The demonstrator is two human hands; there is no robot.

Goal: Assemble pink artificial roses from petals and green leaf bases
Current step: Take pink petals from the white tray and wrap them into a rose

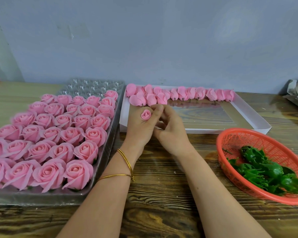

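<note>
While our left hand (139,127) grips a small pink rosebud (146,115) between thumb and curled fingers, over the near left corner of the white box (222,131), our right hand (172,133) sits pressed against it. The right fingers are bent and their tips touch the left fingers just beside the bud, but we cannot tell whether that hand pinches anything of its own. Along the far wall of the box we see a row of pink petal bundles (196,93) on short dark stems, crowding two deep toward the far left corner. Just left of the box lies a clear plastic tray (110,140), most of its cups filled with finished roses (46,143), with bare cups (93,85) at its far end. Near the box's near right corner stands a red mesh basket (239,130) holding green leaf bases (265,170). Box, tray and basket all rest on the wooden table (162,194), and gold bangles (126,159) circle our left wrist.
</note>
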